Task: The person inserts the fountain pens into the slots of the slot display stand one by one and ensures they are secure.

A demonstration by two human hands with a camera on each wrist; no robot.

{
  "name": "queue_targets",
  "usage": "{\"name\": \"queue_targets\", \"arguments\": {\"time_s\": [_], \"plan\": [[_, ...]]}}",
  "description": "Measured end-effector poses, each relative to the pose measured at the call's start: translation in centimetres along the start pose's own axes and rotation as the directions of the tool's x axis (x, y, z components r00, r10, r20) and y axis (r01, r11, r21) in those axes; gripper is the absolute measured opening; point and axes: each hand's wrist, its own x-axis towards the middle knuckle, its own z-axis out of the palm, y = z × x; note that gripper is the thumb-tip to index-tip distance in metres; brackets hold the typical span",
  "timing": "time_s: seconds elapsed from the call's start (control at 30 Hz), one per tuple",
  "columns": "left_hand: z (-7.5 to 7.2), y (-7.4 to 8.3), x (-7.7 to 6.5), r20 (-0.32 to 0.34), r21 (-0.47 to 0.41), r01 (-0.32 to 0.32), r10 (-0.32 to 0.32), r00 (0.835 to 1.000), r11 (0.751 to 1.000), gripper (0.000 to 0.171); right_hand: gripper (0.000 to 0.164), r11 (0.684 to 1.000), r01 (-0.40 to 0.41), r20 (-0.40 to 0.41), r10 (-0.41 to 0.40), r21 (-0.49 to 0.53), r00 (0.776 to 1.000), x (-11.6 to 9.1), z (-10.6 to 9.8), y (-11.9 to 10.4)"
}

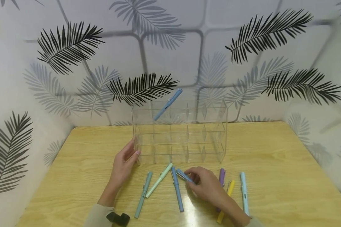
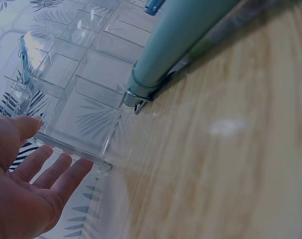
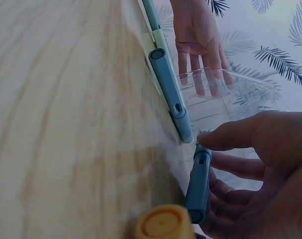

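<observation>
One rack (image 1: 188,134) stands at 12 o'clock on the bench (image 1: 258,148); one racked pen (image 1: 168,105) slants in its top tier at 11. The left grip (image 1: 124,163), partly closed, pinches the rack's edge at 8. The right grip (image 1: 205,184), nearly closed, pinches one held pen (image 1: 184,175). Six more lie around it: green (image 1: 143,194), mint (image 1: 159,181) and blue pens (image 1: 177,189) towards 9; purple (image 1: 222,177), yellow (image 1: 230,189) and pale pens (image 1: 244,190) towards 3.

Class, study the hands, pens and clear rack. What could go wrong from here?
The tilted blue pen pokes above the clear rack, so a jolt from the left hand gripping the rack's side might dislodge it.
The right hand pinches the held pen close to a neighbouring blue pen, and could nudge that.
The yellow pen lies by the right forearm and may get knocked.
</observation>
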Motion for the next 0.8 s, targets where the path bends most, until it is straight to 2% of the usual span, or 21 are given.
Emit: {"name": "queue_targets", "arguments": {"time_s": [0.23, 0.4, 0.6, 0.73, 0.8], "plan": [[-0.1, -0.1, 0.1, 0.001, -0.006, -0.005, 0.005, 1.000, 1.000, 0.055, 0.029, 0.980, 0.011, -0.004, -0.010, 0.198, 1.000, 0.2, -0.9, 0.0], [-0.1, -0.1, 0.1, 0.007, -0.003, -0.017, 0.017, 1.000, 1.000, 0.054, 0.031, 0.962, 0.010, 0.009, -0.013, 0.274, 1.000, 0.3, -1.8, -0.1], [-0.1, -0.1, 0.1, 0.012, -0.002, -0.036, 0.036, 0.999, 0.999, 0.054, 0.034, 0.923, -0.035, 0.033, 0.024, 0.383, 0.999, 0.3, -2.4, -0.5], [-0.1, -0.1, 0.1, 0.004, 0.006, -0.034, 0.034, 0.999, 0.999, 0.054, 0.035, 0.906, -0.049, 0.016, 0.046, 0.420, 0.999, 0.4, -2.7, -0.8], [-0.1, -0.1, 0.0, 0.003, 0.009, -0.036, 0.036, 0.999, 0.999, 0.054, 0.037, 0.899, -0.031, 0.001, 0.034, 0.438, 0.999, 0.5, -2.9, -0.9]]}}
